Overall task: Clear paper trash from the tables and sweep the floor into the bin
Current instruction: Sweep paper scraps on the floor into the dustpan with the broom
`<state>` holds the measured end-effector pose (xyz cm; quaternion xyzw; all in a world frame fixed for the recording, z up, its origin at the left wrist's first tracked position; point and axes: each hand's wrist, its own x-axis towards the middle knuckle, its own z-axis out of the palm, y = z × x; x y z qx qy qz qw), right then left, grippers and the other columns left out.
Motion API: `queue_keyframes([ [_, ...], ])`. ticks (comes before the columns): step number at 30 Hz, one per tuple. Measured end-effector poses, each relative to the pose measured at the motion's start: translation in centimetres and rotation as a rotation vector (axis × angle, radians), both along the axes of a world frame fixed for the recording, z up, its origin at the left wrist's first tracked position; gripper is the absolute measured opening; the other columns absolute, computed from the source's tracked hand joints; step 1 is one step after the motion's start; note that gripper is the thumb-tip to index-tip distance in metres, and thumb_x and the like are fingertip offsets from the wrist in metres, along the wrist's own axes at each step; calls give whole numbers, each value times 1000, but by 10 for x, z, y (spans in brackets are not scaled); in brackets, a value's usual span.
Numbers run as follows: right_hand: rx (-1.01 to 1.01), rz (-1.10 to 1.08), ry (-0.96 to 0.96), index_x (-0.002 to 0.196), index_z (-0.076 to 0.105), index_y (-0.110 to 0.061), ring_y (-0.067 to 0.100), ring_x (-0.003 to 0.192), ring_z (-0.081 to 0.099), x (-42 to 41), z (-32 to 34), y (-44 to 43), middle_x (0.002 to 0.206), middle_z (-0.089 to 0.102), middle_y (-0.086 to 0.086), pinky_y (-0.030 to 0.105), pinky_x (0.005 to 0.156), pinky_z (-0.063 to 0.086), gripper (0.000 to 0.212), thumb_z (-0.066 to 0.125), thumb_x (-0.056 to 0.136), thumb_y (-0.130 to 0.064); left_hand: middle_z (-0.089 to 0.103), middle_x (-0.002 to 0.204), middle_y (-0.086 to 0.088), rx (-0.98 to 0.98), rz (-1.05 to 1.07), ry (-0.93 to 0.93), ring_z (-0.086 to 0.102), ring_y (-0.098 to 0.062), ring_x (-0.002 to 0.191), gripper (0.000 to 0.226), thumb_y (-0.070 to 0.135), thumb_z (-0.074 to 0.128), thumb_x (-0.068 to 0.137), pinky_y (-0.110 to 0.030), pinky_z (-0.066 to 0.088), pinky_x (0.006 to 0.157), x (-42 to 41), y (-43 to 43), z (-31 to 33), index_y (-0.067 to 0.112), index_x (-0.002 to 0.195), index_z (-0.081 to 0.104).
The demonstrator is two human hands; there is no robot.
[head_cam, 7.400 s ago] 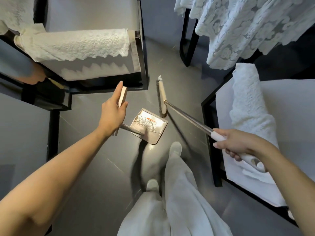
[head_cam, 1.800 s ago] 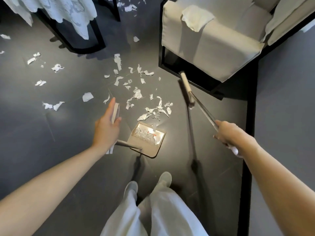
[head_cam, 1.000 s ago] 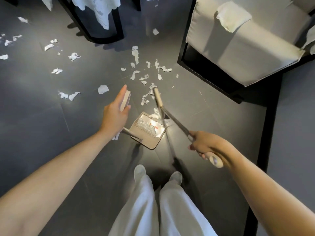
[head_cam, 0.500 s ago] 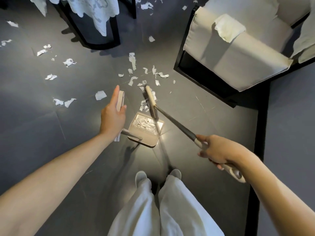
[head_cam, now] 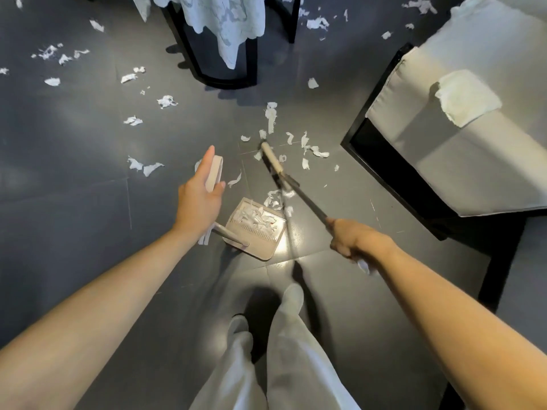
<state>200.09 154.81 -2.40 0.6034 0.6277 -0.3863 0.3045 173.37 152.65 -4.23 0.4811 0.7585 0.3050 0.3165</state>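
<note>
A beige dustpan (head_cam: 268,247) stands on the dark floor in front of my feet, with torn white paper inside. My left hand (head_cam: 196,204) grips the flat top of the dustpan handle (head_cam: 213,173). My right hand (head_cam: 353,239) grips the long broom handle (head_cam: 307,201). The beige broom head (head_cam: 272,158) lies on the floor just beyond the pan's mouth. More paper scraps (head_cam: 309,149) lie around the broom head, and a small heap (head_cam: 276,198) sits at the pan's lip.
Other paper scraps (head_cam: 145,167) are scattered over the floor to the left and far back. A black-legged table with a lace cloth (head_cam: 225,28) stands ahead. A cushioned seat (head_cam: 461,143) with a black frame fills the right. My legs (head_cam: 278,350) stand below.
The broom head has swung out past the pan to the far scraps. More paper now lies in the dustpan. My right hand has moved in toward the pan.
</note>
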Motion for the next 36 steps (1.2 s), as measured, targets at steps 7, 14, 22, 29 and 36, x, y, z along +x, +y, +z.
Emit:
queue_keyframes([
  [7,-211,-53,126,144,35,-25,13,31,49,37,22,-10,41,53,0,18,35,41,59,49,90,-3,55,132,-6,-8,-19,-22,54,-45,106,65,14,52,95,-51,50,90,17,26,6,48,144,28],
  [14,-81,-125,105,151,20,-39,9,28,49,79,47,-16,69,61,0,16,35,40,69,52,95,-14,48,136,11,-2,-57,-43,53,-30,118,65,13,56,94,-44,46,99,19,18,6,51,140,32],
  [22,126,-187,-42,150,29,-25,19,55,54,117,23,38,116,59,15,14,34,34,71,53,88,-1,51,134,6,-33,-134,17,48,-23,123,62,15,55,96,-18,36,94,45,35,8,44,145,30],
  [29,91,-366,-57,127,48,-5,25,59,55,134,-23,69,82,60,15,21,51,41,44,57,84,1,48,127,11,-13,-101,-24,57,-38,103,64,13,56,95,-50,51,90,65,48,7,46,144,31],
  [36,-73,-395,61,135,42,-14,20,52,52,120,-41,30,69,57,9,29,51,47,58,47,81,6,44,125,16,-18,-117,-30,56,-23,98,64,13,54,96,-49,52,90,70,64,7,44,145,29],
])
